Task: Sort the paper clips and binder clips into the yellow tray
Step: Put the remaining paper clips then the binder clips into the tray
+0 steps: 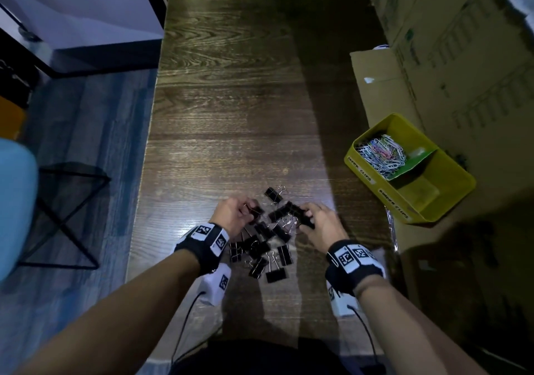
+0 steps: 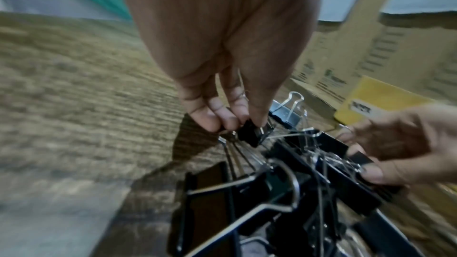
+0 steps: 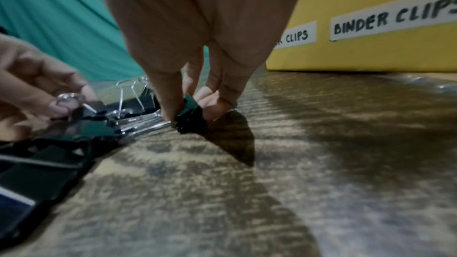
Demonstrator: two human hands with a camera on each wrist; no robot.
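A black binder clip is pinched by the left hand; another binder clip is pinched by the right hand, the heap lying between them.

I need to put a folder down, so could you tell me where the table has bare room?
The table is bare beyond the binder clips, between its left edge and the cardboard boxes. It is crowded around both hands and by the yellow tray.

Bare table lies open ahead of the binder clips; cardboard boxes wall the right side behind the yellow tray.
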